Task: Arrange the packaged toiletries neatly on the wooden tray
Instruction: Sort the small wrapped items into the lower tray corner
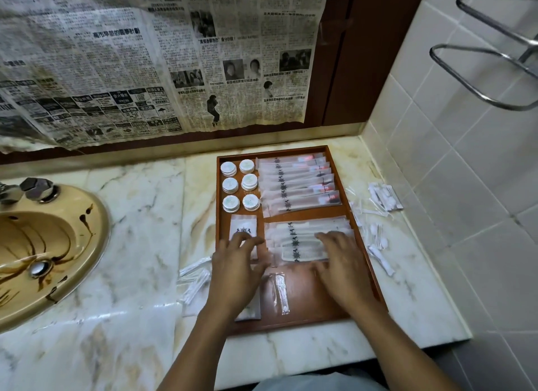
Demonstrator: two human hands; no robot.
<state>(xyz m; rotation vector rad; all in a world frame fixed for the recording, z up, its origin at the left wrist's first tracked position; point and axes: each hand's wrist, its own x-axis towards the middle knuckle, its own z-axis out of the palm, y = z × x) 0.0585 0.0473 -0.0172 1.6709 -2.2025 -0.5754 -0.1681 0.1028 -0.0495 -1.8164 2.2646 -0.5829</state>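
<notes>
The left hand [236, 272] and right hand [345, 270], fingers straight and spread, rest on the stack of clear-wrapped white combs [302, 240] in the brown wooden tray [308, 302].

Tray packed far, open near
Bare wood at the wooden tray's [317, 300] near-right corner; loose sachets [384, 197] litter the counter's [139, 216] right edge.

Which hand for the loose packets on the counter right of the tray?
Probably right. The right hand rests on the comb packets near the wooden tray's right rim, beside the loose packets; the left hand is over the tray's left side and would need to cross.
</notes>
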